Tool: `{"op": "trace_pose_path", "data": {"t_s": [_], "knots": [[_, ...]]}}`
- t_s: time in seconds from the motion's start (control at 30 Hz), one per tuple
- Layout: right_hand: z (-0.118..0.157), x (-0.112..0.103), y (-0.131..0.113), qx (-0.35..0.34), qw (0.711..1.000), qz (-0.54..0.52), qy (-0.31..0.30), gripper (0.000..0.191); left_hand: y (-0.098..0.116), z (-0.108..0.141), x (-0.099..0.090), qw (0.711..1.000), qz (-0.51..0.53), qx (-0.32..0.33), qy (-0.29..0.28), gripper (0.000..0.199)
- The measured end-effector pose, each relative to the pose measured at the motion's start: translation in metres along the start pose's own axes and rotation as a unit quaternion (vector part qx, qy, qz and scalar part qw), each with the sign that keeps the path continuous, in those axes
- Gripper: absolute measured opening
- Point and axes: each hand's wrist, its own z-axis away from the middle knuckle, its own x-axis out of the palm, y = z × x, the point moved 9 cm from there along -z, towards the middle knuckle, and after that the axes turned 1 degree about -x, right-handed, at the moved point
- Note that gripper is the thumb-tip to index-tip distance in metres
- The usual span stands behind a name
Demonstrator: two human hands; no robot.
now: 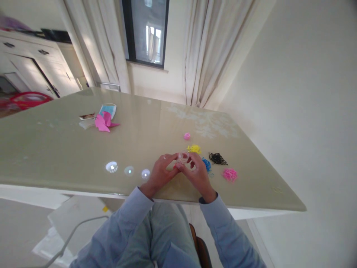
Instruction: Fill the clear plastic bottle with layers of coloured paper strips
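Note:
Just above the table's near side, my left hand (164,169) and my right hand (196,171) hold a small clear round container (183,157) between them. Fingers of both hands are closed round its sides, and the thumbs come together at its near side. Something dark red shows by the right fingers, too small to name. Beside my right hand is a pile of blue small bands (206,165), partly covered by the hand. Yellow small bands (194,149) lie just beyond the container. A small round pink thing (187,136) sits farther back.
To the right lie a pile of black bands (218,159) and a pile of pink bands (230,174). A pink folded paper piece (104,122) and a blue face mask (108,110) are at the far left of the glossy table (69,149). A wall borders the right side.

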Motion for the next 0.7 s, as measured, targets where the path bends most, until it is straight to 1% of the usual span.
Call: {"op": "trace_pose_path", "data": {"t_s": [0.13,0.17,0.23,0.3,0.33,0.4,0.47,0.6,0.7], "knots": [[-0.009,-0.01,0.008,-0.018,0.998,-0.061,-0.016,0.028,-0.002,-0.002,0.006,0.996,0.07,-0.017,-0.051,0.054],[-0.01,-0.015,0.013,-0.018,0.996,-0.087,-0.016,0.028,-0.003,-0.004,0.006,0.994,0.095,-0.018,-0.06,0.055],[-0.013,-0.028,0.025,-0.009,0.989,-0.149,-0.002,0.029,-0.008,-0.013,0.005,0.989,0.129,-0.025,-0.068,0.049],[-0.017,-0.041,0.041,0.006,0.98,-0.199,0.019,0.029,-0.017,-0.028,0.005,0.99,0.115,-0.04,-0.069,0.044],[-0.019,-0.049,0.048,0.014,0.976,-0.215,0.033,0.029,-0.023,-0.037,0.007,0.993,0.081,-0.054,-0.073,0.043],[-0.023,-0.063,0.061,0.018,0.97,-0.233,0.069,0.032,-0.035,-0.055,0.02,0.991,-0.012,-0.081,-0.107,0.04],[-0.026,-0.072,0.07,0.02,0.967,-0.238,0.093,0.033,-0.041,-0.069,0.039,0.978,-0.108,-0.078,-0.158,0.04],[-0.03,-0.079,0.081,0.028,0.967,-0.23,0.106,0.032,-0.044,-0.087,0.074,0.968,-0.133,-0.057,-0.206,0.043],[-0.028,-0.083,0.083,0.02,0.969,-0.215,0.119,0.033,-0.047,-0.092,0.093,0.962,-0.141,-0.045,-0.229,0.044]]}}
